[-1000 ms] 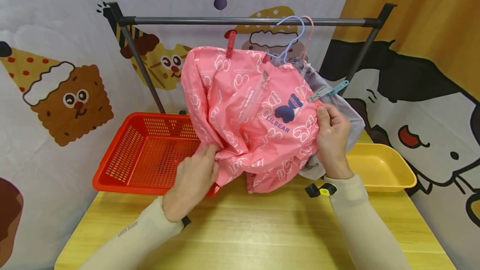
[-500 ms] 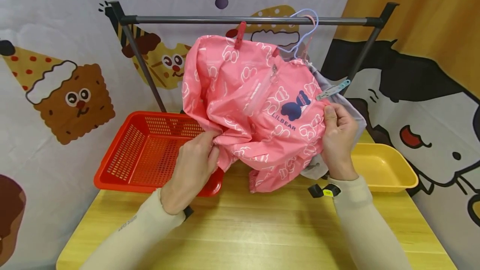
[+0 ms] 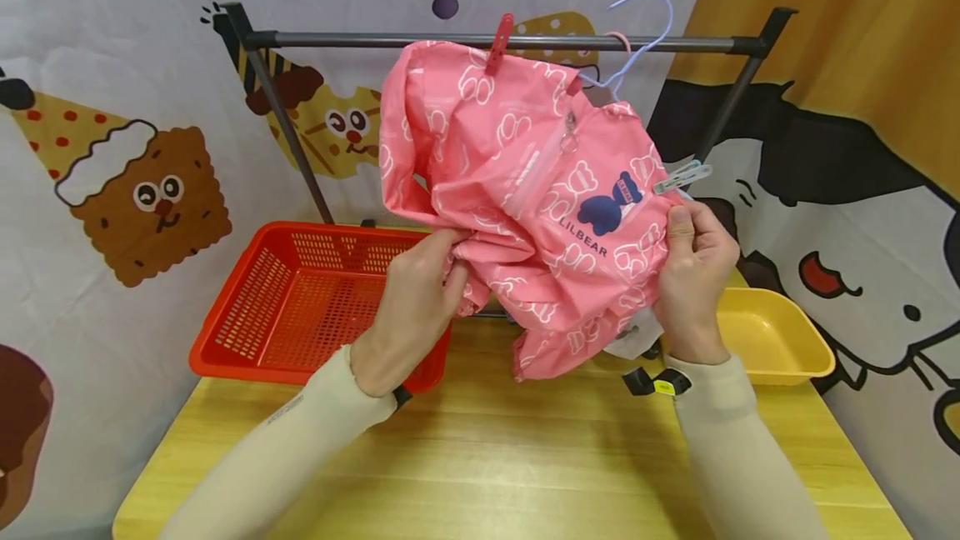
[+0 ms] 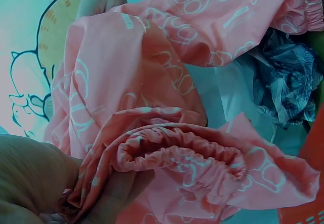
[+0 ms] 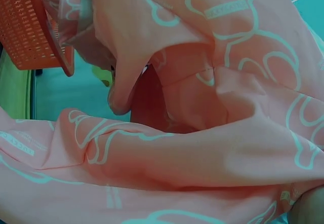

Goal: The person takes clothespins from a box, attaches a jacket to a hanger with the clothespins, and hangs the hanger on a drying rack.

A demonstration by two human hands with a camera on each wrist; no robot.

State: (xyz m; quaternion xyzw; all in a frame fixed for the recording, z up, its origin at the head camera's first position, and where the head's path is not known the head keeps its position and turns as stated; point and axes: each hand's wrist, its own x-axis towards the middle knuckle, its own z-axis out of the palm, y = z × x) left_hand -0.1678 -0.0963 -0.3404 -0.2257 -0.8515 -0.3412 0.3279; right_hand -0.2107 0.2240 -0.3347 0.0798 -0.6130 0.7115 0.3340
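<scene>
A pink hooded jacket (image 3: 540, 198) with white bear outlines is on a light blue hanger (image 3: 663, 19), whose hook stands above the rack bar. My left hand (image 3: 416, 298) grips bunched fabric at its lower left; the left wrist view shows a gathered elastic edge (image 4: 185, 155) beside these fingers. With thumb and fingers, my right hand (image 3: 697, 273) pinches the jacket's right edge. Just above that hand, a pale blue clothespin (image 3: 682, 176) is clipped on the jacket. A red clothespin (image 3: 499, 44) sits on its upper left. Folds fill the right wrist view.
Behind the jacket stands a dark rack with a horizontal bar (image 3: 360, 41). A pink hanger hook (image 3: 619, 38) hangs on it, with a greyish garment (image 3: 636, 336) mostly hidden below. A red basket (image 3: 206, 348) is left and a yellow tray (image 3: 813, 357) right on the wooden table (image 3: 525, 457).
Both hands have moved right and up with the jacket. The blue hanger's hook has risen from bar height to above the bar. Both hands keep their hold on the fabric.
</scene>
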